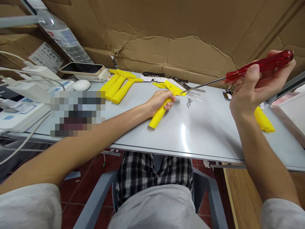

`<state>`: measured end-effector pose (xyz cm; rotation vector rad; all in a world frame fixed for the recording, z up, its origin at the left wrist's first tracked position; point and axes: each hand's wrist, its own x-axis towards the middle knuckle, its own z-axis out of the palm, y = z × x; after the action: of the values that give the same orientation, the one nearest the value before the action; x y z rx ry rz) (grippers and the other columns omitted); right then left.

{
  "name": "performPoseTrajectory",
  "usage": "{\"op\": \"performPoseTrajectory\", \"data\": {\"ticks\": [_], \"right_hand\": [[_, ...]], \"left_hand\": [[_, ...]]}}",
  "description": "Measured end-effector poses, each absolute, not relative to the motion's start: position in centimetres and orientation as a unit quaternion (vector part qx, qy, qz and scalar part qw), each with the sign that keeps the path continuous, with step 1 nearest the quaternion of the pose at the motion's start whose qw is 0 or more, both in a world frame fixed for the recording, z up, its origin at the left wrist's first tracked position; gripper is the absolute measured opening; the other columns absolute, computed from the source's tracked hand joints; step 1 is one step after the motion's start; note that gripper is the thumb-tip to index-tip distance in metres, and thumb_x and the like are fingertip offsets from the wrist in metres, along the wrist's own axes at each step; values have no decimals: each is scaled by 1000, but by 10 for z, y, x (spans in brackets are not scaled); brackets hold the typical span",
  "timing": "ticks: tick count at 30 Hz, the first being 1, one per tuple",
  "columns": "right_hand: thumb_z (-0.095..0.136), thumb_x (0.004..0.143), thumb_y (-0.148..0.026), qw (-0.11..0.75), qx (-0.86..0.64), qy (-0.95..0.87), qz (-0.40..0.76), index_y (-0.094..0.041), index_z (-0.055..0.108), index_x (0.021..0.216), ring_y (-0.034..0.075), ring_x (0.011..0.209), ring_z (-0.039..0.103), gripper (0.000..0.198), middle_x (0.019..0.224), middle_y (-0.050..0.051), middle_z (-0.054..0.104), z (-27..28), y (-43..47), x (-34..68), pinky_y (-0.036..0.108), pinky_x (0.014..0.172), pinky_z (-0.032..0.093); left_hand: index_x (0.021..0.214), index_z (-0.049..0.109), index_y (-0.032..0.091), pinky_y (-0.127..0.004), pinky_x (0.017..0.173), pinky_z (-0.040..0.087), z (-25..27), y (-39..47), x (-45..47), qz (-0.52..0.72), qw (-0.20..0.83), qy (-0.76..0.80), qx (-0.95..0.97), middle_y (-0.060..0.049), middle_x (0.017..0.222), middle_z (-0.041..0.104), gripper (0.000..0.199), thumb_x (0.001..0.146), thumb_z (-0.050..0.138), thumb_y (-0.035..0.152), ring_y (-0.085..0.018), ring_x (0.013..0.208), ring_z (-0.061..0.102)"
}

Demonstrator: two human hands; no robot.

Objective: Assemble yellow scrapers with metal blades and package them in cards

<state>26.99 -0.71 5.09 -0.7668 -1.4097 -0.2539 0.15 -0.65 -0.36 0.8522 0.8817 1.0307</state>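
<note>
My left hand (160,100) is wrapped around the grip of a yellow plastic handle (157,118), holding it on the table. In my right hand (257,84), raised at the right, is a screwdriver (274,60) with a clear red handle. Its long shaft slants down to the left, and the tip meets the head of the yellow handle near a small screw. Thin metal blades (197,94) lie just beyond that head. Beside them sits a little pile of dark screws (189,102). Several more yellow handles (119,90) lie together to the left.
Another yellow piece (264,121) lies behind my right forearm. Black-and-white packets (153,76) line the cardboard (166,28) at the back. Leftward are a phone (82,67), a white rounded object (81,85), a water bottle (63,35) and a power strip (14,117) with cables.
</note>
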Motion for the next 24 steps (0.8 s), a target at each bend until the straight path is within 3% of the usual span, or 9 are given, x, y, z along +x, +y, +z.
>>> {"op": "performPoseTrajectory", "data": {"ticks": [5, 10, 13, 16, 19, 22, 24], "right_hand": [[43, 101, -80, 683, -339, -637, -115, -23, 33, 130, 6, 87, 64, 64, 134, 11, 50, 49, -7, 270, 23, 65, 54], [42, 102, -80, 668, -344, -641, -157, -21, 36, 131, 7, 95, 67, 65, 134, 11, 51, 51, -14, 267, 29, 80, 60], [55, 102, -68, 665, -293, -662, -183, -25, 46, 143, 13, 122, 67, 60, 145, 8, 47, 54, -23, 265, 28, 89, 63], [67, 101, -49, 649, -283, -676, -203, -33, 49, 150, 18, 152, 50, 54, 149, 3, 46, 59, -32, 266, 22, 93, 63], [69, 101, -41, 647, -247, -694, -198, -33, 50, 146, 13, 136, 60, 50, 143, 2, 47, 64, -35, 265, 21, 90, 64], [63, 104, -48, 636, -221, -713, -196, -33, 50, 144, 5, 108, 69, 44, 141, 2, 47, 64, -35, 263, 24, 90, 65], [55, 107, -54, 644, -226, -706, -188, -32, 51, 145, 5, 104, 70, 43, 144, 1, 48, 62, -35, 261, 26, 95, 65]], "left_hand": [[79, 57, 16, -15, 37, 27, -3, -7, 2, 463, 698, 395, 378, -4, 72, 63, 17, 70, 65, 4, -3, 44, 43], [78, 57, 15, -15, 36, 27, -3, -7, 3, 464, 696, 396, 379, -4, 71, 63, 15, 71, 64, 3, -3, 44, 44], [78, 56, 15, -15, 36, 27, -4, -6, 2, 464, 695, 399, 377, -4, 71, 63, 17, 70, 65, 3, -4, 44, 45], [78, 56, 15, -15, 36, 26, -4, -5, 1, 462, 695, 399, 380, -3, 72, 63, 16, 71, 64, 4, -4, 45, 45], [77, 56, 15, -15, 36, 27, -5, -5, 1, 460, 693, 401, 383, -4, 72, 63, 13, 72, 63, 4, -3, 45, 45], [78, 56, 15, -15, 37, 28, -6, -5, 2, 462, 691, 403, 383, -3, 71, 63, 13, 73, 63, 4, -3, 45, 44], [78, 57, 15, -15, 37, 28, -6, -4, 2, 464, 688, 404, 384, -3, 71, 63, 13, 73, 63, 4, -3, 44, 44]]}}
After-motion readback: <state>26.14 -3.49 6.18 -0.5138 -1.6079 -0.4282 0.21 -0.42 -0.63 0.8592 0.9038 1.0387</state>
